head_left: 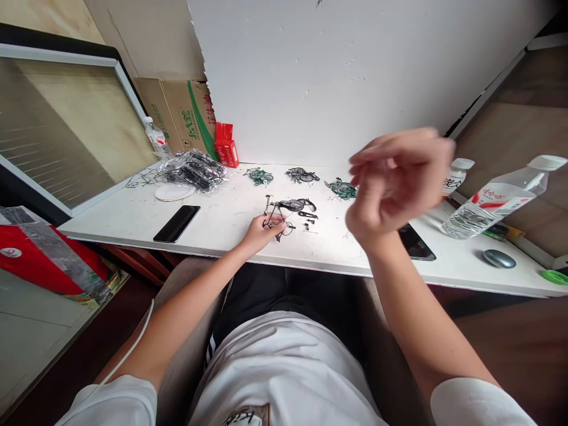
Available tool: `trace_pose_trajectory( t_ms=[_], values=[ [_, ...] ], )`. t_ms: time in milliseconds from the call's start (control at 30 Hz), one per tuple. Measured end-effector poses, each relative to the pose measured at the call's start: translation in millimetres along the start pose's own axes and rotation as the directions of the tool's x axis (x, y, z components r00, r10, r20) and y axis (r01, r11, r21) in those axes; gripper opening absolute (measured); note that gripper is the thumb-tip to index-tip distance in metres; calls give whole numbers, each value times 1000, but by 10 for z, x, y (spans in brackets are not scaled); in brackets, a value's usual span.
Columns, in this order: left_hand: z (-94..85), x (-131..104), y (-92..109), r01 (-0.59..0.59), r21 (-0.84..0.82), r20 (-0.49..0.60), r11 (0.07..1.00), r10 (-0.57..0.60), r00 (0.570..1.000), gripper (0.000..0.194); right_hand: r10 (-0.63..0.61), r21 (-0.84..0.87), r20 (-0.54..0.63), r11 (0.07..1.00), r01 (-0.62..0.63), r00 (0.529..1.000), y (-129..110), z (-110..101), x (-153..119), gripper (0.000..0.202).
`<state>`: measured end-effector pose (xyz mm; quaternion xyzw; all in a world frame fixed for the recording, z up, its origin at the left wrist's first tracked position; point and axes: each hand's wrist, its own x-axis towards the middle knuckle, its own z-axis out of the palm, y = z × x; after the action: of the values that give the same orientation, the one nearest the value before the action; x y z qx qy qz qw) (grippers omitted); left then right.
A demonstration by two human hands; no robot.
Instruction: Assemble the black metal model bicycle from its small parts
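My left hand (265, 232) is closed, thumb and fingers pinching a small black model bicycle frame (276, 208) low over the white table. A thin round wheel-like ring (289, 228) shows beside the fingertips. Just behind the hand lies a black model part with a fine mesh look (295, 205). Several tiny black pieces (307, 216) lie to its right. My right hand (397, 177) is raised well above the table, blurred by motion, its fingers curled in. Whatever those fingers may hold cannot be made out.
Dark green and black part clusters (302, 175) line the back of the white table (239, 204). At left are a phone (177, 223), bagged black parts (195, 170), a carton (177, 115) and a red box (226, 145). Bottles (494, 198), a mouse (499, 258) and a dark tablet-like slab (417, 242) stand right.
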<state>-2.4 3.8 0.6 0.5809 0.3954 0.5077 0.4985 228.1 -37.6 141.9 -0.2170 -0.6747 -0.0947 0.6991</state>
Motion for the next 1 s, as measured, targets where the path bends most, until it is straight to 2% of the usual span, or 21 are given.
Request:
trace_pose_trajectory(
  t_ms=[67, 133, 167, 200, 267, 300, 367, 500, 633, 733, 867, 1000],
  values=[
    [-10, 6, 6, 10, -28, -10, 1000, -10, 1000, 48, -7, 14, 18, 1000, 7, 1000, 127, 164, -226, 21],
    [-19, 12, 0, 21, -62, -27, 998, -22, 999, 50, 108, 15, 95, 994, -110, 990, 292, 300, -530, 23],
    [-23, 15, -6, 22, -76, -37, 997, -24, 999, 51, 189, 1, 162, 982, -191, 969, 373, 349, -687, 23],
    [-25, 18, -13, 17, -86, -47, 996, -21, 999, 51, 260, -35, 256, 965, -260, 931, 444, 386, -834, 22],
    [-25, 24, -26, 2, -116, -66, 993, -10, 998, 52, 353, -137, 477, 935, -328, 805, 538, 433, -1066, 21],
    [-24, 25, -30, -3, -140, -77, 990, -8, 997, 51, 386, -180, 524, 921, -345, 759, 559, 451, -1145, 23],
    [-20, 27, -28, -23, -176, -114, 984, 3, 994, 50, 419, -210, 564, 906, -367, 712, 558, 485, -1234, 29],
    [-16, 27, -6, -45, -210, -156, 977, 12, 988, 50, 424, -147, 571, 895, -420, 703, 498, 547, -1280, 37],
    [-20, 23, 5, -48, -210, -165, 977, 13, 986, 51, 390, -80, 568, 903, -422, 725, 506, 568, -1318, 31],
    [-16, 17, 11, -48, -173, -158, 984, 21, 987, 49, 427, -53, 512, 882, -469, 745, 544, 573, -1339, 27],
    [-4, 12, 23, -58, -155, -149, 986, 35, 988, 47, 505, -32, 466, 831, -556, 727, 560, 586, -1343, 25],
    [-2, 15, 24, -55, -152, -139, 987, 34, 990, 44, 521, -30, 450, 821, -570, 725, 533, 590, -1329, 26]
  ],
)
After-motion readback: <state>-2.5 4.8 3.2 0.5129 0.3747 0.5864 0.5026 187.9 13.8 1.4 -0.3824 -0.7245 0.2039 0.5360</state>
